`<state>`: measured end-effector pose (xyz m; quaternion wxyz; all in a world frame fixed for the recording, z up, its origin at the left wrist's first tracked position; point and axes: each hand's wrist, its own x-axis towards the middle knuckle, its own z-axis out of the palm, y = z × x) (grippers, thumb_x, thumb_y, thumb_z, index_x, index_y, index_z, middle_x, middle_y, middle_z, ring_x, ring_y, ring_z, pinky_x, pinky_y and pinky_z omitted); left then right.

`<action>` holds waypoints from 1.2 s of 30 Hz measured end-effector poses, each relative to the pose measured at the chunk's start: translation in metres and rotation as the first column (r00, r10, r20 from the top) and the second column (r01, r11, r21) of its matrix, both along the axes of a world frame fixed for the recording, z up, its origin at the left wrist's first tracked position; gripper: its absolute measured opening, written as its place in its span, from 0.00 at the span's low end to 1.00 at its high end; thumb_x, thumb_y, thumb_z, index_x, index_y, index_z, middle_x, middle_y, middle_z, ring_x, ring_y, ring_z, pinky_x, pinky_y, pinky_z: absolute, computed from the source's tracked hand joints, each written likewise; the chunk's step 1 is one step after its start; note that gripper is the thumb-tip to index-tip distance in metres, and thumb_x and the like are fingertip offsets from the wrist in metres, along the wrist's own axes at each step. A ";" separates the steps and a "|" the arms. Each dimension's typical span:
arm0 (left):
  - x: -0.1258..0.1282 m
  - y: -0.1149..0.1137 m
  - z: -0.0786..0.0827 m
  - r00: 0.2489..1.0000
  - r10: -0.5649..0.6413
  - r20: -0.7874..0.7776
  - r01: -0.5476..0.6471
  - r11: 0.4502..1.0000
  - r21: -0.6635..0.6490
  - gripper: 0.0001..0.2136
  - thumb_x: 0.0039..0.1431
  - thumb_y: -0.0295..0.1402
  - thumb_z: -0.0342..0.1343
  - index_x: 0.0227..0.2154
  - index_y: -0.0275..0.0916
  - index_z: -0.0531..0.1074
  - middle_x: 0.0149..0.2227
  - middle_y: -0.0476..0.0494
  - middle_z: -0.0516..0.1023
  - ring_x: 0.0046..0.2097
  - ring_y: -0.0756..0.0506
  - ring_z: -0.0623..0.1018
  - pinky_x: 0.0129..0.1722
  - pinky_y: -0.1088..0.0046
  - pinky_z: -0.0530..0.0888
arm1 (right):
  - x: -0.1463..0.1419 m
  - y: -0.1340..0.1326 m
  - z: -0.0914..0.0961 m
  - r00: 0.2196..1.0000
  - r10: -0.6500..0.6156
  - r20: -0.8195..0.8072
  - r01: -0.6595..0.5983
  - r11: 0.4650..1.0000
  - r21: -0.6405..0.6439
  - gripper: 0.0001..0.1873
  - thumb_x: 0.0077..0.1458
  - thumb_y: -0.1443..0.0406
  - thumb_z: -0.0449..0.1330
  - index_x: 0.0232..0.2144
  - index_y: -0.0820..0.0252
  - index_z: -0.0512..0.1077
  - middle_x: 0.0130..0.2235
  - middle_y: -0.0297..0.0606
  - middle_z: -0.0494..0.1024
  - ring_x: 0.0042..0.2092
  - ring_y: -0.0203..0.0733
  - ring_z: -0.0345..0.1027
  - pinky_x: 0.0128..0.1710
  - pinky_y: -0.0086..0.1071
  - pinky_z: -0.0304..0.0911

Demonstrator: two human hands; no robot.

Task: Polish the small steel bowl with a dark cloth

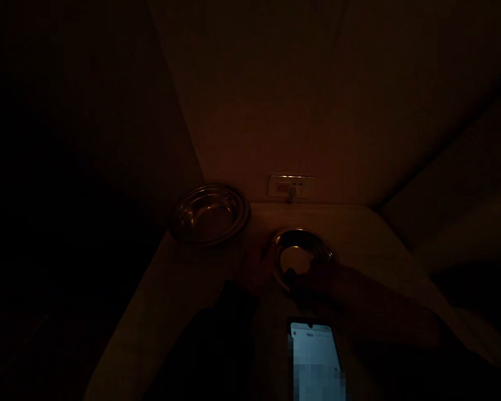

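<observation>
The scene is very dark. A small round metal dish (297,259) with a shiny rim is between my hands. My left hand (256,268) is at its left side, its fingers dim against the rim as if gripping it. From the right, my right hand (328,281) reaches over the dish's near right edge. A small dark shape shows by its fingertips; whether it is a held thing or shadow I cannot tell. Just below my right hand, a phone (317,356) with a lit screen is at the bottom of the view, partly blurred out.
A larger, wide-rimmed metal bowl (211,217) is at the back left corner of the pale wooden tabletop (359,234). On the wall behind is a socket panel (291,186) with a switch and something plugged in. Dark panels flank both sides.
</observation>
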<state>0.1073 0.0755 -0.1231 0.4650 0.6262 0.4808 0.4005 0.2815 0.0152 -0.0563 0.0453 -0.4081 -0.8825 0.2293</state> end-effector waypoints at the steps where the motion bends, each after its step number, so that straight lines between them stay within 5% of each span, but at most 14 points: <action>1: 0.000 0.000 0.001 1.000 -0.006 0.003 0.006 1.000 0.003 0.18 0.59 0.33 0.45 0.51 0.36 0.69 0.53 0.42 0.72 0.55 0.45 0.70 0.57 0.67 0.65 | 0.003 0.000 0.003 1.000 0.001 -0.006 -0.001 1.000 -0.018 0.16 0.55 0.68 0.54 0.47 0.55 0.70 0.43 0.39 0.76 0.44 0.44 0.69 0.45 0.36 0.61; 13: 0.001 -0.002 0.003 1.000 0.017 -0.005 -0.017 1.000 0.012 0.17 0.60 0.33 0.45 0.50 0.37 0.69 0.52 0.43 0.73 0.55 0.45 0.71 0.56 0.67 0.65 | 0.003 0.001 0.007 1.000 0.016 -0.005 -0.016 0.998 -0.059 0.14 0.56 0.68 0.54 0.45 0.54 0.71 0.43 0.38 0.76 0.45 0.43 0.68 0.46 0.36 0.60; 20: 0.006 -0.005 0.000 0.993 0.114 -0.017 -0.114 0.993 -0.007 0.17 0.60 0.31 0.44 0.49 0.35 0.69 0.51 0.41 0.75 0.52 0.45 0.73 0.54 0.67 0.67 | -0.031 -0.004 -0.018 0.993 -0.114 0.016 0.111 0.983 0.147 0.17 0.59 0.66 0.49 0.49 0.65 0.66 0.43 0.48 0.75 0.47 0.49 0.65 0.47 0.43 0.61; 30: 0.000 -0.001 0.003 1.000 0.011 -0.010 -0.011 1.000 -0.009 0.18 0.59 0.33 0.46 0.50 0.37 0.69 0.52 0.42 0.73 0.55 0.44 0.71 0.57 0.66 0.65 | 0.009 -0.001 0.007 0.997 0.023 -0.069 -0.026 0.999 -0.039 0.16 0.55 0.67 0.55 0.47 0.54 0.71 0.44 0.39 0.76 0.45 0.44 0.68 0.46 0.37 0.61; 36: 0.001 -0.001 0.007 0.994 0.102 -0.030 -0.104 0.992 -0.072 0.17 0.59 0.34 0.47 0.49 0.33 0.70 0.52 0.37 0.73 0.54 0.43 0.72 0.56 0.64 0.66 | 0.001 -0.001 0.007 0.999 0.012 -0.044 -0.016 0.996 -0.092 0.16 0.56 0.68 0.55 0.47 0.55 0.70 0.43 0.38 0.76 0.44 0.43 0.68 0.46 0.35 0.61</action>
